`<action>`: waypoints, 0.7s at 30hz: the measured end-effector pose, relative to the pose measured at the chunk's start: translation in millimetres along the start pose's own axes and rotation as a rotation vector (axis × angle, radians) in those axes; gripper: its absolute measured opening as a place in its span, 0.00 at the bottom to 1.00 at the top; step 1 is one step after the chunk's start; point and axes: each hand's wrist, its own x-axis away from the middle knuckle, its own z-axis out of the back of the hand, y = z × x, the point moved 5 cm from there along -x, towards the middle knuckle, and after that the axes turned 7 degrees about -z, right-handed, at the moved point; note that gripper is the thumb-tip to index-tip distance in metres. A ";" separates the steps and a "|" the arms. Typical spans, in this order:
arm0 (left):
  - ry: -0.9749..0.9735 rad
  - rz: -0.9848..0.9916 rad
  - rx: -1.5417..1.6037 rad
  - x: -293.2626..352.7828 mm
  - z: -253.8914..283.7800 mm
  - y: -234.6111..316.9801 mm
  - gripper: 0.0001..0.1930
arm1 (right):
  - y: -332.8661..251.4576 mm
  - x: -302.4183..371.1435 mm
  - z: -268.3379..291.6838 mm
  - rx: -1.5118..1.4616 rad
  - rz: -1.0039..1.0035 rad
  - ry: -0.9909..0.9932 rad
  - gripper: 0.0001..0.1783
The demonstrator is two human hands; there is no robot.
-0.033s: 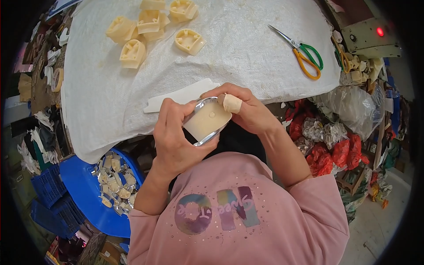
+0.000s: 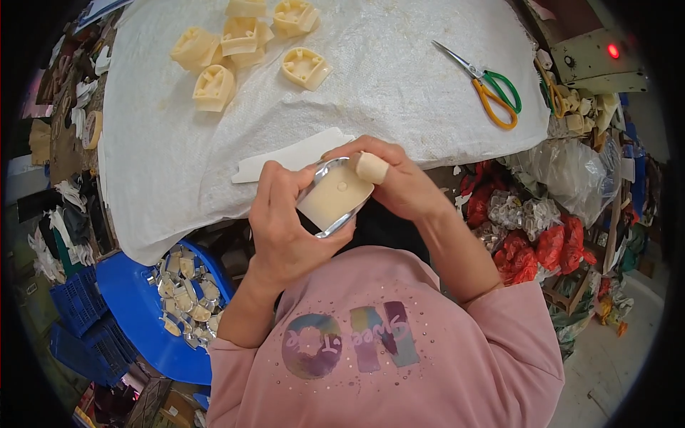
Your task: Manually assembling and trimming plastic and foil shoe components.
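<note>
holding the cream block (image 2: 328,203), i had my left grip (image 2: 280,217) closed around its lower-left part, fingers along the upper silver edge, thumb by the lower one. my right grip (image 2: 407,182) pinched its upper-right end, a tan-wrapped digit over the top. the block's long axis slanted from my left grip up toward my right; both touched it, so neither was nearer. just beyond the block lay a white strip (image 2: 289,155) on the surface (image 2: 389,85); farther beyond it and rightward, scissors (image 2: 491,87).

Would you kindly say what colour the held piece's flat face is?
The flat face is pale cream, as the head view shows.
</note>
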 end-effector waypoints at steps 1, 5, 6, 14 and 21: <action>0.002 -0.003 0.003 1.5 -3.6 1.5 0.27 | 0.2 0.1 -2.8 0.066 0.050 0.074 0.16; 0.087 -0.017 -0.161 9.1 -14.4 0.8 0.28 | -1.6 3.2 -9.5 0.309 0.221 0.316 0.15; 0.100 -0.019 -0.185 9.1 -15.0 1.0 0.28 | -2.9 4.8 -8.8 0.383 0.290 0.408 0.15; 0.193 -0.013 -0.225 9.1 -10.9 -4.2 0.30 | 9.3 3.0 -15.6 -0.338 0.059 0.178 0.18; 0.273 -0.064 -0.256 12.0 -8.5 -5.6 0.30 | -1.5 5.6 -34.4 0.506 0.366 0.425 0.24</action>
